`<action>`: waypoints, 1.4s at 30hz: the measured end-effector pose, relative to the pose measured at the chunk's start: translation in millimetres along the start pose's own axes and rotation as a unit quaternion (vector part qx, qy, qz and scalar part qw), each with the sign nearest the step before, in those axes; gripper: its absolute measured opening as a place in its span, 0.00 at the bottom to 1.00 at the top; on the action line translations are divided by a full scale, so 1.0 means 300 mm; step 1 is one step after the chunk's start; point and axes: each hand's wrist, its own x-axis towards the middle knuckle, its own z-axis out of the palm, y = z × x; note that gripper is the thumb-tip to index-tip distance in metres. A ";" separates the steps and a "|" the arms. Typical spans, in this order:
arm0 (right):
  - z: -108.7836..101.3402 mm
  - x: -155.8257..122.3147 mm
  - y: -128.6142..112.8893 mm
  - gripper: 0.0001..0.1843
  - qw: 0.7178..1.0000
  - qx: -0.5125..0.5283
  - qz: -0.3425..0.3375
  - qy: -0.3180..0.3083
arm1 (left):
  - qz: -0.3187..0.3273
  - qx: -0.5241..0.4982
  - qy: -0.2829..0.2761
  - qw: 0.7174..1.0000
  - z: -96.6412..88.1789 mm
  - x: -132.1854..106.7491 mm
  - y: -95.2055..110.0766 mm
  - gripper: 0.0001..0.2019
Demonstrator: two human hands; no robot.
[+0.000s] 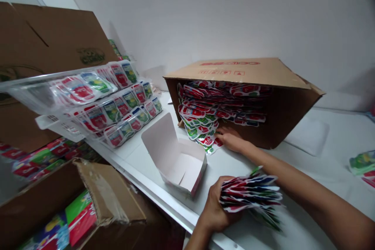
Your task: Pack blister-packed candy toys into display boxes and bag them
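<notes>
My left hand [215, 207] grips a thick fanned stack of red, green and blue sachets [252, 197] near the table's front edge. My right hand [231, 138] reaches into the mouth of a cardboard box [281, 117] lying on its side, fingers curled on the lowest of the many sachets [205, 117] piled inside it. A small open white carton [175, 160] stands on the white table [322, 156] just left of both hands, with nothing visible inside.
Clear plastic trays [96, 101] filled with sachets are stacked at the left, in front of a big brown box [55, 39]. Below the table edge sits another open box [88, 207] with colourful packs. More sachets [363, 166] lie at the far right.
</notes>
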 end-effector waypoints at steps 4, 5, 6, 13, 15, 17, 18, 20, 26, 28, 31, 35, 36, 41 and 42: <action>0.039 0.069 0.006 0.11 0.999 -0.015 -0.034 -0.019 | -0.014 -0.005 -0.001 1.000 -0.001 -0.002 -0.003 0.28; 0.032 0.062 0.007 0.11 0.999 -0.016 -0.037 -0.014 | -0.014 -0.005 -0.002 1.000 -0.002 -0.002 -0.003 0.28; 0.018 0.047 0.006 0.11 0.999 -0.016 -0.039 -0.007 | -0.014 -0.007 -0.002 1.000 -0.002 -0.001 -0.003 0.28; -0.218 -0.208 -0.103 0.09 0.998 0.061 -0.022 -0.013 | -0.013 -0.029 -0.024 0.999 -0.006 0.002 -0.017 0.31; -0.283 -0.286 -0.162 0.09 0.991 0.115 0.009 -0.071 | 0.013 -0.005 -0.014 1.000 -0.008 0.004 -0.023 0.32; -0.323 -0.346 -0.213 0.11 0.977 0.163 0.032 -0.137 | 0.046 0.041 0.007 0.998 -0.011 0.007 -0.026 0.31; -0.332 -0.368 -0.231 0.12 0.968 0.186 0.039 -0.163 | 0.057 0.064 0.012 0.996 -0.014 0.009 -0.026 0.30; -0.334 -0.394 -0.246 0.13 0.949 0.239 0.046 -0.203 | 0.067 0.081 -0.001 0.994 -0.018 0.014 -0.023 0.29; -0.235 -0.317 -0.135 0.27 0.931 0.314 0.057 -0.176 | 0.080 0.017 -0.036 0.996 -0.016 0.018 -0.004 0.28; -0.168 -0.245 -0.084 0.22 0.981 0.160 0.025 -0.108 | 0.076 0.017 -0.030 0.997 -0.012 0.017 0.000 0.28; -0.051 -0.126 -0.039 0.18 0.995 -0.021 -0.054 -0.077 | 0.070 0.013 -0.027 0.997 -0.010 0.013 -0.001 0.26; 0.062 -0.023 -0.037 0.14 0.988 -0.051 -0.098 -0.104 | 0.069 0.006 -0.020 0.997 -0.009 0.011 -0.013 0.27; 0.072 -0.017 -0.041 0.13 0.988 -0.055 -0.102 -0.106 | 0.071 0.006 -0.019 0.997 -0.009 0.011 -0.016 0.28; -0.019 -0.104 -0.059 0.14 0.990 -0.065 -0.086 -0.092 | 0.069 0.015 -0.025 0.997 -0.013 0.014 -0.014 0.28; -0.061 -0.138 -0.068 0.15 0.991 -0.062 -0.080 -0.091 | 0.070 0.018 -0.027 0.997 -0.013 0.014 -0.012 0.28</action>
